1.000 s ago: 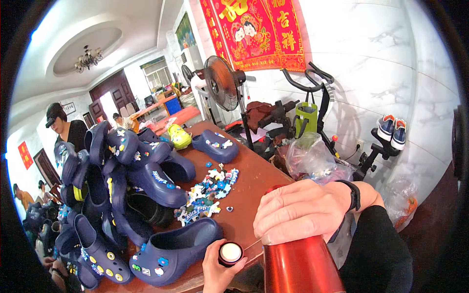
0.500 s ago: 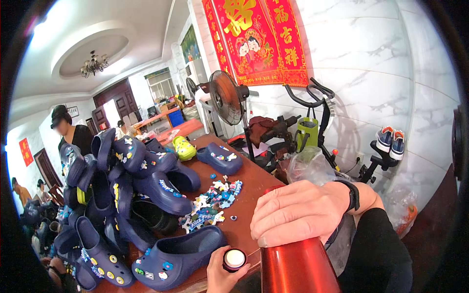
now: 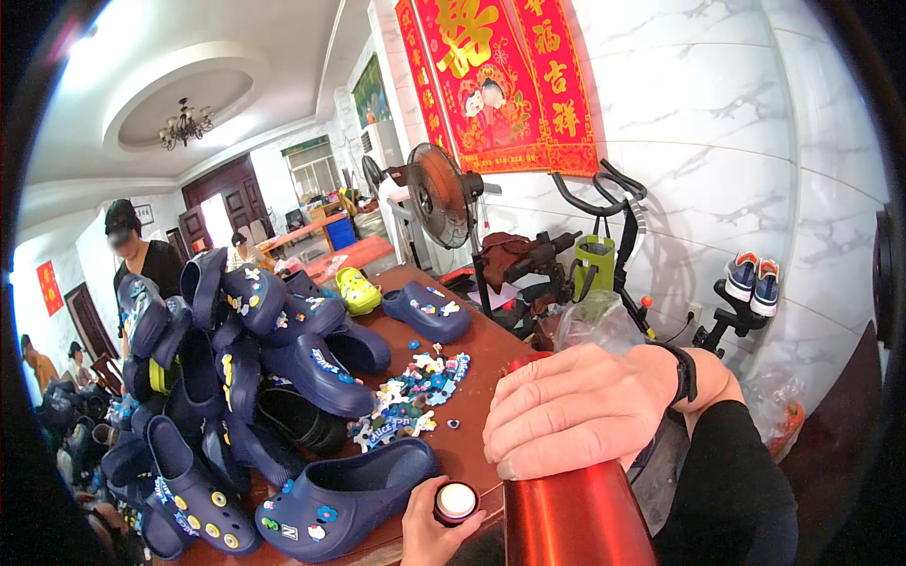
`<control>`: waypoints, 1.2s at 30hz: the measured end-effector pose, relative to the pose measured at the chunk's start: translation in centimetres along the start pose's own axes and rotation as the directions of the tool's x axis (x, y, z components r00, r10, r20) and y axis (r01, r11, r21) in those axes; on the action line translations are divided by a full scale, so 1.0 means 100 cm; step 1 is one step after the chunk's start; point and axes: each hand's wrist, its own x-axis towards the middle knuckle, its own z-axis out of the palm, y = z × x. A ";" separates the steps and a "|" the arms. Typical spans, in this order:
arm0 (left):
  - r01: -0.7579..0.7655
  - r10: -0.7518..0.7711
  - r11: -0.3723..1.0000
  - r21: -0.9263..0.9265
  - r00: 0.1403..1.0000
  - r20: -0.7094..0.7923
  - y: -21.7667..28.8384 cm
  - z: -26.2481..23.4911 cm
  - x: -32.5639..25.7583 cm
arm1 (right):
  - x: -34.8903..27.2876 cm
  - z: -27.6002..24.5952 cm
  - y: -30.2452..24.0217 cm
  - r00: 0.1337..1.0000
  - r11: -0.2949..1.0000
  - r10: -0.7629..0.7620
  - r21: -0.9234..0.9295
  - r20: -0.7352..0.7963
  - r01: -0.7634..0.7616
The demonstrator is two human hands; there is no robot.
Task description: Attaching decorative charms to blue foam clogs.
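My right hand [image 3: 580,410] is wrapped over the upper part of a shiny red flask [image 3: 576,519], which hides its top. To the left and lower down, my left hand [image 3: 429,528] pinches a small round cap [image 3: 457,502] with a dark rim and a pale inside. Just beside that hand lies a navy clog [image 3: 349,495] with colourful shoe charms on its toe. A loose heap of shoe charms [image 3: 415,396] in blue, white and yellow is spread on the reddish-brown table [image 3: 491,354] beyond the hands.
A tall pile of navy clogs [image 3: 241,349] covers the table's left side, with a yellow-green clog [image 3: 358,291] at the back. Past the table stand a fan [image 3: 439,193] and an exercise bike [image 3: 618,226]. Other people, one in black [image 3: 146,255], are at the far left.
The whole view has shifted down slightly. Both hands keep their grips, with the flask and the cap almost in the same places.
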 end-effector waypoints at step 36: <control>0.131 -0.140 0.982 0.135 0.988 0.061 0.006 0.006 0.012 | -0.091 0.054 -0.002 0.927 0.936 0.275 0.289 -0.254 -0.199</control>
